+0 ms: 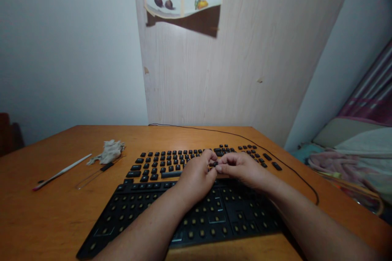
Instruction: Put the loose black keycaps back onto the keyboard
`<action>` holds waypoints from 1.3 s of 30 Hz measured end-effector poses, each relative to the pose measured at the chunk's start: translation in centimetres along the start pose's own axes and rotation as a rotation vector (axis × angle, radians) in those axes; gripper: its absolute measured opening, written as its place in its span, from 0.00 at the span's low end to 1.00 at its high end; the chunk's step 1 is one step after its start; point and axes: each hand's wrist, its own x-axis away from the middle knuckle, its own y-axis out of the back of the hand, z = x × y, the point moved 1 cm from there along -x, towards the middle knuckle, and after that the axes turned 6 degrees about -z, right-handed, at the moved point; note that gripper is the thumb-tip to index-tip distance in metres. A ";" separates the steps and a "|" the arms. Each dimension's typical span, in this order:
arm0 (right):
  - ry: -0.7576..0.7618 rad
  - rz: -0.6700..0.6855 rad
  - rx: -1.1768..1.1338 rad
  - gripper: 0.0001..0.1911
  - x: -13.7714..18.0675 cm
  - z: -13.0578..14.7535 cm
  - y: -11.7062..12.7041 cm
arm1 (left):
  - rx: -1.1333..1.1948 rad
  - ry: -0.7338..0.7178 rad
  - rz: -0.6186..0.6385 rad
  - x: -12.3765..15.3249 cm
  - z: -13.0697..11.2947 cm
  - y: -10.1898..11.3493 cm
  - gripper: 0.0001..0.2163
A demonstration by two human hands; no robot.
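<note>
Two bare hands meet slightly right of the frame's center, above the upper edge of a black keyboard base (220, 220). Right hand (241, 169): thumb and index fingertips are together, clamped on a small dark keycap (215, 164). Left hand (199, 173): fingers are curled, with the tips just beside the same keycap; whether they also grip it cannot be told, because the hand hides part of the contact.

The keyboard base lies across the lower center of the frame, its key positions exposed as rows of small pale posts. Both forearms cross over it. Beyond its upper edge, loose keycaps (169, 162) are laid out in rows on the wooden table (58, 208), with a long space bar (170, 174) in the nearest row, partly covered by the left hand.

At left of the frame lie a crumpled pale cloth (110, 152), a wire tool with a black handle (106, 166) just below it, and a slender white-handled brush (67, 169) farther left. A thin dark cable (232, 133) runs from the table's rear edge down the right side.
</note>
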 end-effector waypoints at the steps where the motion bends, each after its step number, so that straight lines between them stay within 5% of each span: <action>1: -0.007 -0.007 -0.005 0.14 0.0 0.0 0.0 | -0.004 -0.011 0.004 0.0 -0.1 0.1 0.08; 12: -0.091 -0.090 -0.049 0.13 0.4 1.0 0.2 | 0.029 -0.066 -0.005 0.1 -0.7 0.2 0.09; 39: -0.082 0.055 -0.209 0.16 0.5 0.6 0.7 | 0.145 -0.071 -0.052 -0.1 -0.3 0.0 0.04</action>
